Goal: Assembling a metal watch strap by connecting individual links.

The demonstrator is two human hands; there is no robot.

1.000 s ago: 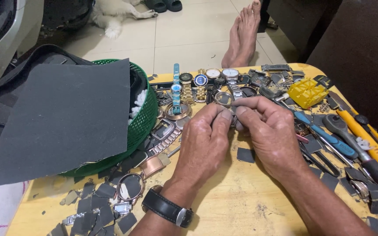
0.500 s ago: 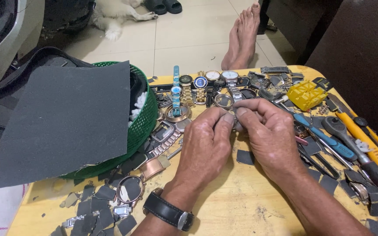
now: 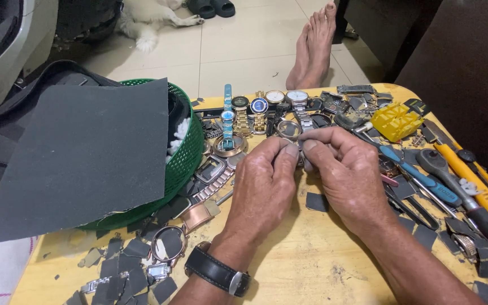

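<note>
Left hand [image 3: 266,181]: fingertips pinched on a small metal watch part [image 3: 300,153], mostly hidden between both hands; a black wristwatch [image 3: 217,272] is on the wrist.
Right hand [image 3: 348,175]: pinched narrow on the same part, thumbs touching.
Behind the hands: row of watches [image 3: 261,110], yellow plastic piece [image 3: 396,121].
Right side: blue-handled tool [image 3: 416,176], orange-handled tool [image 3: 470,178].
Left side: green basket [image 3: 187,155] under a grey sandpaper sheet [image 3: 80,155].
Wooden table [image 3: 312,265]: scattered grey scraps [image 3: 316,202].

green basket [image 3: 190,158], dark grey sheet [image 3: 86,152], yellow case [image 3: 396,121], blue-handled tool [image 3: 419,178].
</note>
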